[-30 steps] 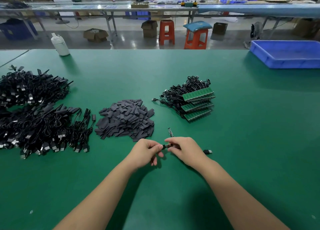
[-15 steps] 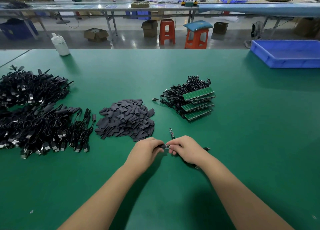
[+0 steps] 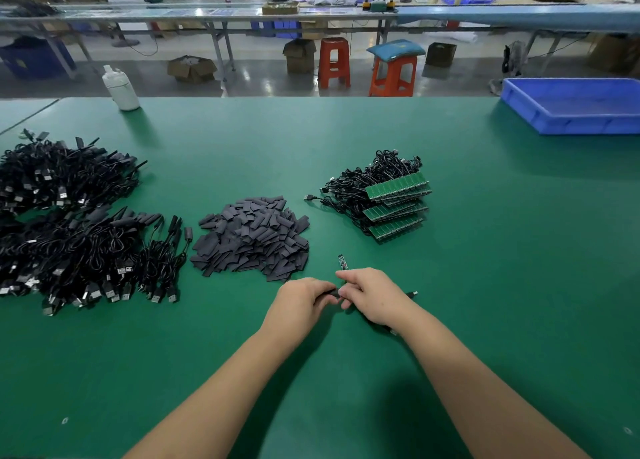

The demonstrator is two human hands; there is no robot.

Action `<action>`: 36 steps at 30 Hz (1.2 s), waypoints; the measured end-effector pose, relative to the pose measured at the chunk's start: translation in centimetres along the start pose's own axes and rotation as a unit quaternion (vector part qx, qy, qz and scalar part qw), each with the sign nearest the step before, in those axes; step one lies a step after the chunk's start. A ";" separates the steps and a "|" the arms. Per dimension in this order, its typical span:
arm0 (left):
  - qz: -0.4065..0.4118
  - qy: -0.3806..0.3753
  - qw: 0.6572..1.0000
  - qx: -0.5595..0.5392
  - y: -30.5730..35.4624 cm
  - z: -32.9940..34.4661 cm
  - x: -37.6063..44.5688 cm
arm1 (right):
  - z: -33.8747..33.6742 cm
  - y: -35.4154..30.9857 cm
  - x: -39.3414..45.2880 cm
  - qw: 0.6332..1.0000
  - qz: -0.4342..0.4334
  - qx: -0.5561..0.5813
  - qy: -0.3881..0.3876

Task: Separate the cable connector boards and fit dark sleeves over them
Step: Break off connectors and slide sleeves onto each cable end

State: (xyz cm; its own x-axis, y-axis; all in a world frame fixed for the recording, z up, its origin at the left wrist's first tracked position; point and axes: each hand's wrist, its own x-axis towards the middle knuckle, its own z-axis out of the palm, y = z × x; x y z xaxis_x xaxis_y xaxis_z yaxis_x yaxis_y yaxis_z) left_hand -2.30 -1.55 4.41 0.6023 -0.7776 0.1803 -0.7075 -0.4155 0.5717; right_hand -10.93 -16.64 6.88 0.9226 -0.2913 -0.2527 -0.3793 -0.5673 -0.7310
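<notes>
Low in the middle of the frame, the left hand (image 3: 301,301) and right hand (image 3: 372,294) pinch one small dark sleeve (image 3: 333,292) together. The big black cable heap (image 3: 69,237) at left looks done (I think). Joined green board strips (image 3: 396,204) remain unseparated, beside the grey sleeve pile (image 3: 252,237).

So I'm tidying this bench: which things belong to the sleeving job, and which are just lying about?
Job:
left hand and right hand, pinching a dark sleeve
loose board
sleeve pile
green board strips
finished cables

Lying about:
white bottle
blue tray
</notes>
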 end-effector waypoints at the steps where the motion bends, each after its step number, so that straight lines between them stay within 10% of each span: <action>1: 0.001 -0.001 1.000 0.007 0.0 0.1 0.0 | 0.1 0.0 0.0 1.000 -0.003 -0.012 -0.004; 16: 0.012 -0.035 0.985 0.166 0.0 1.1 0.2 | -0.2 -1.2 -0.8 0.999 0.012 -0.039 -0.010; 21: -0.007 0.057 0.996 -0.074 0.8 1.1 0.1 | -1.3 -1.2 -0.4 0.999 0.018 0.030 0.033; 25: -0.172 0.016 0.909 -0.380 2.6 0.4 0.7 | -4.4 -2.2 0.4 0.967 0.019 0.235 0.101; 32: -0.142 -0.034 0.837 -0.527 5.1 0.3 0.5 | -5.5 -5.7 0.7 0.851 -0.022 0.509 0.126; 36: -0.171 0.011 0.891 -0.419 3.0 -1.8 0.5 | -3.5 -4.1 1.6 0.954 -0.001 0.251 0.162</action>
State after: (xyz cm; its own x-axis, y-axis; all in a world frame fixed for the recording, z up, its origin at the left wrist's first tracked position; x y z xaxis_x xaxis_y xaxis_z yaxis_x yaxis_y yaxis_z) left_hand -3.44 -2.34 7.71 0.7436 -0.6597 -0.1092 0.0388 -0.1204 0.9920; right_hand -8.15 -17.48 11.64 0.8230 -0.5590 -0.1012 -0.2209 -0.1508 -0.9636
